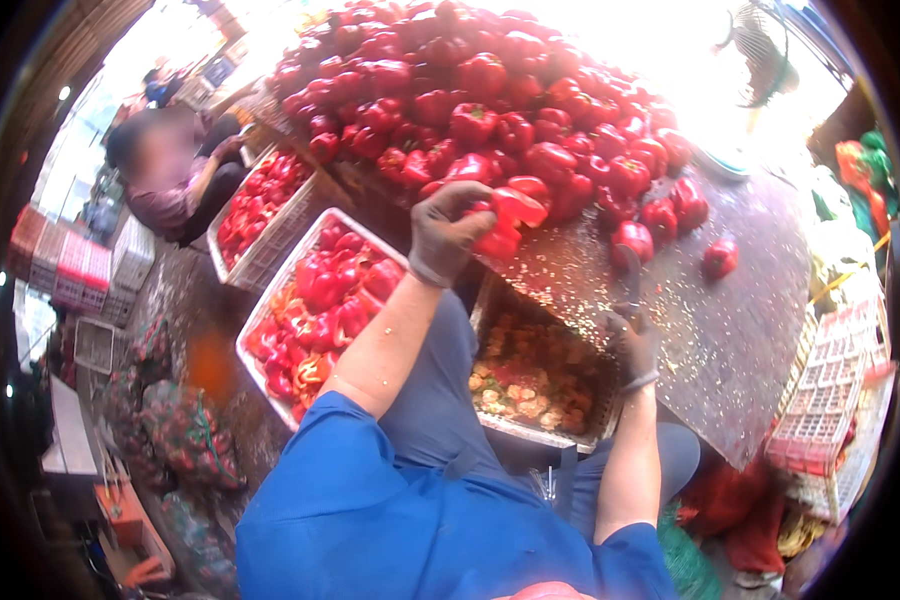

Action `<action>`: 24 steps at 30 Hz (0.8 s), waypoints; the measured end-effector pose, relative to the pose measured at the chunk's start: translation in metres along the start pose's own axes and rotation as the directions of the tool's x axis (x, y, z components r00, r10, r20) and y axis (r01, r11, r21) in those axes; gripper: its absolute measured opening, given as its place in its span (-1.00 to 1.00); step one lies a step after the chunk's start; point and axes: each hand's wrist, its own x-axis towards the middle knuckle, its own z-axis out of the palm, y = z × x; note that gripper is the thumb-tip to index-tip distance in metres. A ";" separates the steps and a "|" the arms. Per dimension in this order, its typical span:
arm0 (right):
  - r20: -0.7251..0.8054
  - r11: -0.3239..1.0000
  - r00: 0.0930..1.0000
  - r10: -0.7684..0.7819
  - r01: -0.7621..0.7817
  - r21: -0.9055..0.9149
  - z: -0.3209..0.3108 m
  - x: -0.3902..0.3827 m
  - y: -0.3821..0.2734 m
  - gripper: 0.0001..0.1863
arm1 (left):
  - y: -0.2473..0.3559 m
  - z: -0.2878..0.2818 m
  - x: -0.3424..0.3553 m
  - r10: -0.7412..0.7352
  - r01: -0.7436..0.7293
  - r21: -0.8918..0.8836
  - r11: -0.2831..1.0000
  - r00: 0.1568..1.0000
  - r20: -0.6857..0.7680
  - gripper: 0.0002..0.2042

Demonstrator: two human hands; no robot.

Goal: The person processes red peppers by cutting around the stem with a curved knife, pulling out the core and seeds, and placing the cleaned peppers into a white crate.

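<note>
My left hand (444, 236), in a dark glove, is closed on a red bell pepper (500, 238) that looks cut open, held above the near edge of the table. My right hand (632, 350), gloved too, grips a knife (631, 280) with its blade pointing away from me. Just past the blade lies a whole red pepper (633, 238). Below and between my hands, a crate (542, 436) holds cut-out pepper cores (518, 392). To the left of my left forearm, a white crate (279, 275) is filled with cut red peppers (320, 290).
A large heap of red peppers (470, 120) covers the far side of the seed-strewn table (745, 340). Another crate of peppers (255, 205) stands further left, near a seated person (165, 185). Full net sacks (185, 425) lie at left; stacked crates (830, 385) stand at right.
</note>
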 end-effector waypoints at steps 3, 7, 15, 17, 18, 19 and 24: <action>-0.028 0.999 0.999 -0.020 0.021 0.043 0.001 0.004 0.009 -0.75 | 0.002 -0.093 -0.003 0.090 -0.061 0.119 0.991 0.964 -0.252 -0.75; 0.010 1.000 1.000 -0.021 0.021 0.004 -0.003 0.006 0.013 -0.73 | -0.033 -0.239 -0.018 0.294 0.037 0.586 0.809 0.839 -0.458 -0.78; -0.015 1.000 0.999 0.031 -0.031 -0.004 0.007 0.022 0.044 -0.72 | -0.124 -0.363 -0.048 -0.360 0.344 0.922 -0.180 0.849 -0.387 -0.43; -0.054 0.999 0.998 0.035 -0.036 -0.027 0.001 0.022 0.048 -0.71 | -0.142 -0.341 -0.050 -0.452 0.360 0.895 -0.264 0.774 -0.444 -0.35; -0.072 0.998 0.997 0.039 -0.042 -0.039 -0.003 0.022 0.047 -0.71 | -0.148 -0.336 -0.052 -0.465 0.348 0.891 -0.292 0.762 -0.450 -0.34; -0.095 0.995 0.994 0.053 -0.060 -0.075 -0.003 0.017 0.042 -0.70 | -0.151 -0.329 -0.047 -0.476 0.326 0.890 -0.319 0.757 -0.448 -0.32; -0.109 0.990 0.993 0.041 -0.055 -0.127 0.006 0.019 0.034 -0.71 | -0.167 -0.343 -0.046 -0.475 0.377 0.871 -0.315 0.732 -0.489 -0.32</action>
